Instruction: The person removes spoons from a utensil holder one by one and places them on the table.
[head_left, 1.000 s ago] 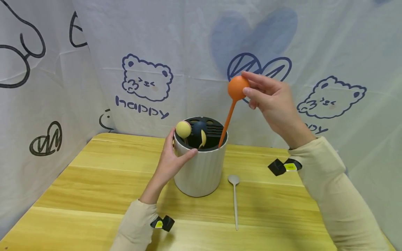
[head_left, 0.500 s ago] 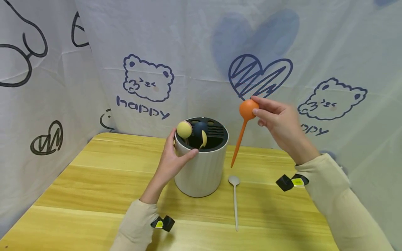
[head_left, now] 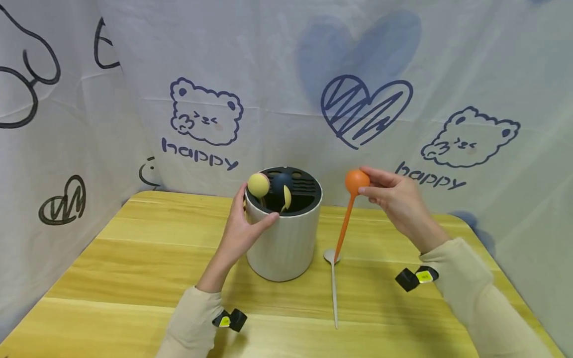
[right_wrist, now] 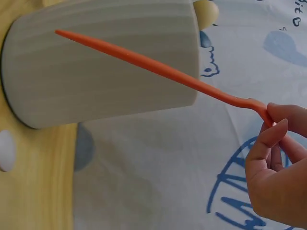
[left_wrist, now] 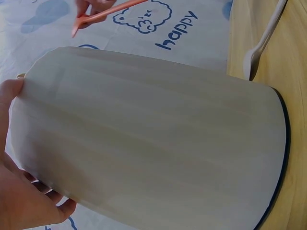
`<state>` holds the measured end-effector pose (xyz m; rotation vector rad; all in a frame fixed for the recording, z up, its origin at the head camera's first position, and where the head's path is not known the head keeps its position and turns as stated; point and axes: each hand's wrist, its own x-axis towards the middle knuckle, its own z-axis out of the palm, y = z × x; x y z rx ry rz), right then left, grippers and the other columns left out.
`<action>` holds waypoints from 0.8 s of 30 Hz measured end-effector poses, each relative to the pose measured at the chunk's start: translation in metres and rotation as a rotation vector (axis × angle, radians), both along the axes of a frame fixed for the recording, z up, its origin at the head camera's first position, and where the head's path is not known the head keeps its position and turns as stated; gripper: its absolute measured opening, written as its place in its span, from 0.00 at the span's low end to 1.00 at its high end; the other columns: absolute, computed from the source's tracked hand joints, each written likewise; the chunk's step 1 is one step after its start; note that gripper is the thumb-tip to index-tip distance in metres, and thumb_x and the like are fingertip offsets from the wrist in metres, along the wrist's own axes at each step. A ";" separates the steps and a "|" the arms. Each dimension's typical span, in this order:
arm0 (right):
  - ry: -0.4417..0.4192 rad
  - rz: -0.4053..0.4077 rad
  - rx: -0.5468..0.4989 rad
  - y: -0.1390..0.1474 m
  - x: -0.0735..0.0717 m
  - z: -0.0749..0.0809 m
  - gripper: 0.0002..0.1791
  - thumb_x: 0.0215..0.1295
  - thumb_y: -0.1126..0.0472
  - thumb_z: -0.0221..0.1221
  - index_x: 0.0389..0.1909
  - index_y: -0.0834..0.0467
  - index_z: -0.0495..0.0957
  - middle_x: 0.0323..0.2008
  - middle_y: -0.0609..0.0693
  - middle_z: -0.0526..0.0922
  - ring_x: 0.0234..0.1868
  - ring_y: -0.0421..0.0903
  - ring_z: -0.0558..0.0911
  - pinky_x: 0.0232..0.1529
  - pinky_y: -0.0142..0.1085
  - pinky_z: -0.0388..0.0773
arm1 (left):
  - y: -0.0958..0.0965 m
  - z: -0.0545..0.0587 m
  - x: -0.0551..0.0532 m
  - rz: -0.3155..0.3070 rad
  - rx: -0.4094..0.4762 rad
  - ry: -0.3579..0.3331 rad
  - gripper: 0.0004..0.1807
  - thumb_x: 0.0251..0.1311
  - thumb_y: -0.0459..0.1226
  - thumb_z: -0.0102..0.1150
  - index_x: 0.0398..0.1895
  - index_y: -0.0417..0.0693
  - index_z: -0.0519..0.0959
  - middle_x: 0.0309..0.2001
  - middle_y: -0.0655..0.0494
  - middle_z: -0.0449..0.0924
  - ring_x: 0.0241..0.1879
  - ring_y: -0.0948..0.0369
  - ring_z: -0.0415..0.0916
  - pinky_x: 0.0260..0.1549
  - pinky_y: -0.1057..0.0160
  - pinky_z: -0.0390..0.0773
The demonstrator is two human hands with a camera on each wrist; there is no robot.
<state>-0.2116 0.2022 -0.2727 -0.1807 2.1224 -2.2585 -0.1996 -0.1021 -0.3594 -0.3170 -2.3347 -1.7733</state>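
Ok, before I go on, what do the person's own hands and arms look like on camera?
The left hand and right hand are bare, with no gloves. Long cream sleeves cover the forearms. At each wrist sits a black angular block beside a yellow patch; its print is too small to read.

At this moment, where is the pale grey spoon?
In the head view, the pale grey spoon lies on the wooden table, to the right of the white container and partly behind the tip of the orange spoon.

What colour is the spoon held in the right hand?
The spoon is plain orange; it shows best in the head view.
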 end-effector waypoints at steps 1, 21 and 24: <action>-0.003 0.002 -0.003 0.001 0.000 -0.003 0.29 0.57 0.74 0.64 0.62 0.61 0.74 0.47 0.47 0.82 0.39 0.45 0.75 0.35 0.28 0.75 | 0.000 0.000 0.000 0.000 0.001 0.001 0.54 0.54 0.48 0.65 0.77 0.46 0.42 0.76 0.46 0.40 0.73 0.48 0.42 0.68 0.47 0.52; -0.195 0.076 0.010 0.023 0.003 -0.067 0.31 0.58 0.76 0.61 0.65 0.70 0.67 0.48 0.49 0.79 0.41 0.44 0.77 0.38 0.29 0.75 | 0.001 0.000 -0.002 0.003 -0.005 0.000 0.55 0.53 0.49 0.65 0.77 0.45 0.42 0.76 0.47 0.41 0.73 0.50 0.42 0.69 0.48 0.50; -0.233 0.098 0.000 0.028 0.005 -0.078 0.27 0.57 0.76 0.62 0.60 0.65 0.74 0.47 0.49 0.81 0.41 0.43 0.79 0.40 0.29 0.76 | 0.001 0.000 -0.003 0.010 -0.010 -0.003 0.55 0.53 0.49 0.66 0.77 0.46 0.43 0.76 0.47 0.42 0.73 0.50 0.43 0.69 0.48 0.51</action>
